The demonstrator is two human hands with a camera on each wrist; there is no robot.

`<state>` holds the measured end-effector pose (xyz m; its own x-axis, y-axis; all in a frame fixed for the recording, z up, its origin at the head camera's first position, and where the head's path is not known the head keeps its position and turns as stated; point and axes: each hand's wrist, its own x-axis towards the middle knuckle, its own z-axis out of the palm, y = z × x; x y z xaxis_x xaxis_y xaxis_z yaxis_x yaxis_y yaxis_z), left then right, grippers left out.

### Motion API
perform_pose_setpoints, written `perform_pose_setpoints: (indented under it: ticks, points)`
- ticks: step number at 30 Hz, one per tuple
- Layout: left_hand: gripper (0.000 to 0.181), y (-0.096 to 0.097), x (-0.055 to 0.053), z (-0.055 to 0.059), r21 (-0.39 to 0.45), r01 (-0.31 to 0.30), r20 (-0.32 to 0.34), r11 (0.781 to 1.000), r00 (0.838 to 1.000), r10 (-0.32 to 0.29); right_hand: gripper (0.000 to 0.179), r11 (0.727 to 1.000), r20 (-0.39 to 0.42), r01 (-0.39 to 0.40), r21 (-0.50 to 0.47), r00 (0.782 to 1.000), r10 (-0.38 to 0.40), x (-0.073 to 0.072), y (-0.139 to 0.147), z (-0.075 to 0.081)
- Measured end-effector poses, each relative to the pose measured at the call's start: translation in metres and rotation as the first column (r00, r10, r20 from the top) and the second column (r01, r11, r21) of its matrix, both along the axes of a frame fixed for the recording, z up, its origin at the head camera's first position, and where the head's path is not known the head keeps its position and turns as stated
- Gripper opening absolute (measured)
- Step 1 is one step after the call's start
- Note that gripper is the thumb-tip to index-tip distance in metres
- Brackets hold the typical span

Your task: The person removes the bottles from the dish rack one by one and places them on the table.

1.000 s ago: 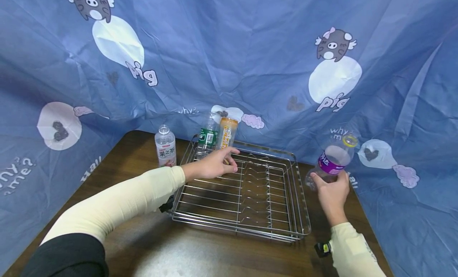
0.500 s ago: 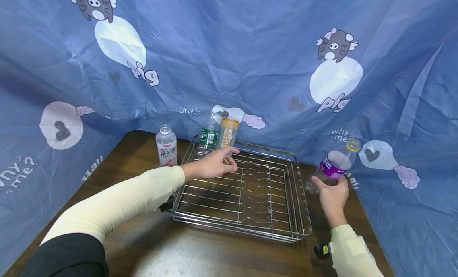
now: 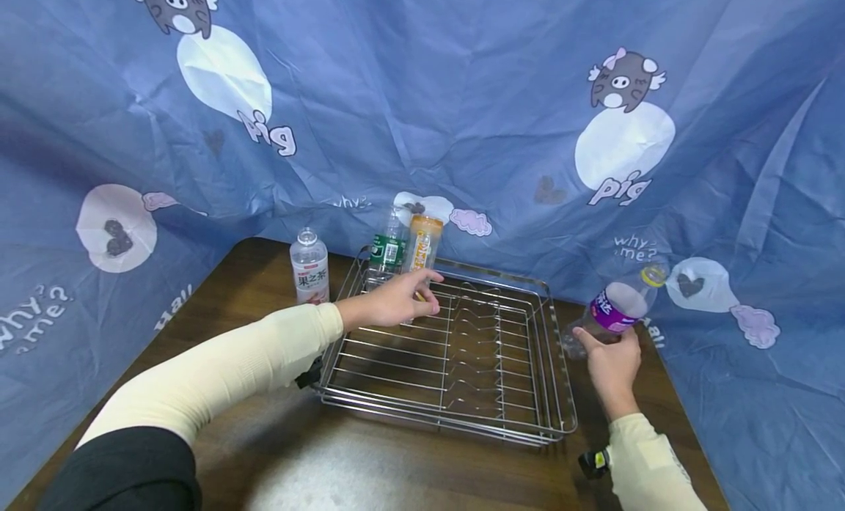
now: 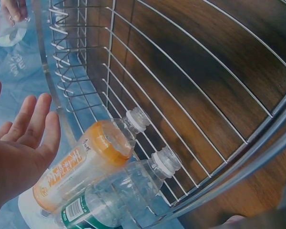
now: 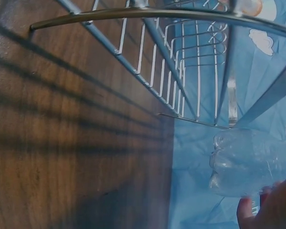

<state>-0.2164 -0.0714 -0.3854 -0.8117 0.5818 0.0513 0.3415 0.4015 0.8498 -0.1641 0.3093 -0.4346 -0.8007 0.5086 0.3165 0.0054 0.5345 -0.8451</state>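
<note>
My right hand (image 3: 612, 361) grips a clear plastic bottle (image 3: 614, 309) with a purple label and a yellow ring at its neck. The bottle tilts to the right, just beyond the right side of a wire dish rack (image 3: 439, 423); its ridged clear base (image 5: 229, 162) shows in the right wrist view. Over the rack's left half hovers my left hand (image 3: 394, 300), fingers loosely bent around nothing. Nearest to it, in the rack's back left corner, are an orange-topped bottle (image 4: 93, 157) and a green-labelled clear bottle (image 4: 119, 191), side by side and both uncapped.
A white-labelled clear bottle (image 3: 310, 269) stands on the brown table (image 3: 284, 460), left of the rack. Wavy wire dividers (image 3: 472, 350) run down the rack's right half. A blue printed curtain (image 3: 422, 115) hangs close behind the table and along its sides.
My right hand has lowered the purple-labelled bottle slightly and tipped its neck further to the right. The left hand keeps its place over the rack.
</note>
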Motion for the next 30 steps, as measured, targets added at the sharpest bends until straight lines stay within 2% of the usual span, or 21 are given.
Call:
perform_pose_setpoints:
  ticks: [23,30]
  points:
    - [0.056,0.000,0.002,0.001,-0.006,-0.003,-0.003,1.000,1.000,0.003,0.057,0.999,0.064,-0.026,0.022,0.998,0.024,-0.005,0.001,-0.020]
    - [0.056,0.002,0.002,0.001,-0.020,-0.002,-0.018,1.000,1.000,0.002,0.053,0.996,0.116,-0.028,0.082,0.993,0.019,-0.008,0.005,-0.033]
